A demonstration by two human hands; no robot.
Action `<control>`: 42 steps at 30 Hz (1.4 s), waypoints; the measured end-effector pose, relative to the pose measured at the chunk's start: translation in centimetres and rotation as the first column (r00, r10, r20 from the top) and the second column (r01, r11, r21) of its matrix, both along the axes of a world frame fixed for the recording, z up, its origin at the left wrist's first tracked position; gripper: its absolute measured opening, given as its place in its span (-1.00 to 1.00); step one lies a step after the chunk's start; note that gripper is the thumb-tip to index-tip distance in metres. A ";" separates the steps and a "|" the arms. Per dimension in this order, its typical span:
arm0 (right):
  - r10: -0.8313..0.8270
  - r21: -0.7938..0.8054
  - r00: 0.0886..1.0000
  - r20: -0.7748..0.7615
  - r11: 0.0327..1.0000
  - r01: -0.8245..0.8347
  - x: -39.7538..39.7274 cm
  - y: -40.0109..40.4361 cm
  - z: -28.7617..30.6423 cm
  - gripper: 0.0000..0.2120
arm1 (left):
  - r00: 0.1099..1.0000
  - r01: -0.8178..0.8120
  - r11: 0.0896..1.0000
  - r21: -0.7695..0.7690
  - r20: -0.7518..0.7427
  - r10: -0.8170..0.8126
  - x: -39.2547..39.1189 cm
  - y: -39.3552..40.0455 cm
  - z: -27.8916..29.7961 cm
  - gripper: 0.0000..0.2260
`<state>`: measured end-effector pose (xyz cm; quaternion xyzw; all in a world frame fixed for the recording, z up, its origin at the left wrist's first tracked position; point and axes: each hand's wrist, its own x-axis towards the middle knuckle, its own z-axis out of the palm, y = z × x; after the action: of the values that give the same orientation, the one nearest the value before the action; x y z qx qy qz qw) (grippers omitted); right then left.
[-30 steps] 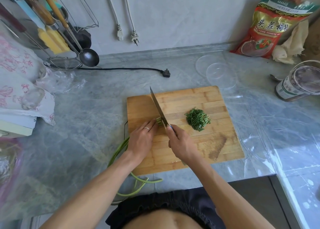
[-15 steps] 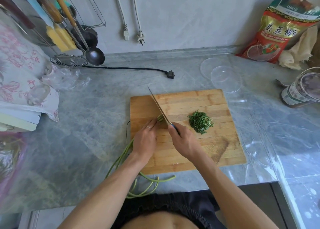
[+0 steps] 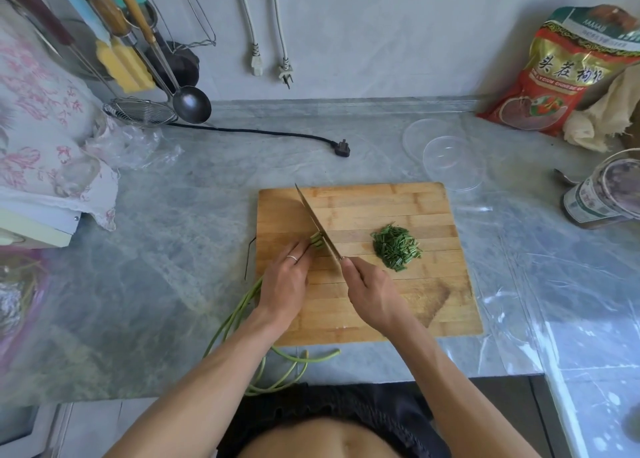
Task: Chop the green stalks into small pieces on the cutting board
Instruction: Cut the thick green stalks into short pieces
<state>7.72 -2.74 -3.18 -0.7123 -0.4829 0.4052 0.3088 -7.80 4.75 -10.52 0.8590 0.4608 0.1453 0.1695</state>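
Note:
A wooden cutting board (image 3: 388, 208) lies on the grey counter. My left hand (image 3: 285, 284) holds a bunch of green stalks (image 3: 239, 314) down on the board's left part, fingers curled over them. The cut ends (image 3: 316, 240) stick out just past my fingertips, and the long tails hang off the board's near left corner toward me. My right hand (image 3: 372, 293) grips the handle of a knife (image 3: 317, 225), whose blade rests against the stalk ends. A pile of chopped green pieces (image 3: 396, 247) sits to the right of the blade.
Clear plastic bowls (image 3: 450, 161) stand behind the board's right corner. A black plug and cord (image 3: 341, 147) lie behind the board. A jar (image 3: 606, 194) and a red bag (image 3: 561, 73) are at the right; a ladle and strainer (image 3: 162, 109) hang at the back left.
The camera has shifted slightly, so the scene sits lower in view. Both hands stay at the stalk ends with the knife blade against them; the pile looks the same.

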 end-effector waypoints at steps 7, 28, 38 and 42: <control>0.021 0.006 0.999 0.030 1.000 -0.021 0.4 -1.1 -0.2 -0.62 | 1.000 0.011 1.000 0.009 0.027 -0.011 0.0 -0.2 -0.4 -0.51; 0.028 0.076 0.996 0.087 0.996 -0.035 -1.3 -2.1 0.1 -0.62 | 0.996 -0.013 0.988 0.155 0.091 -0.001 -0.1 -0.8 -1.6 -0.62; 0.039 0.061 0.992 0.117 0.997 -0.046 -2.1 -2.1 0.0 -0.65 | 0.999 -0.023 0.976 0.217 0.040 0.014 0.1 -0.9 -1.6 -0.70; 0.048 0.019 0.996 0.077 0.999 -0.050 -1.6 -1.7 0.0 -0.64 | 0.998 -0.035 0.972 0.232 0.054 0.023 0.2 -0.9 -1.7 -0.65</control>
<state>6.17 -4.49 -3.15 -0.7119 -0.5161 0.3799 0.2874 -7.56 3.83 -12.23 0.8621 0.4488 0.2224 0.0771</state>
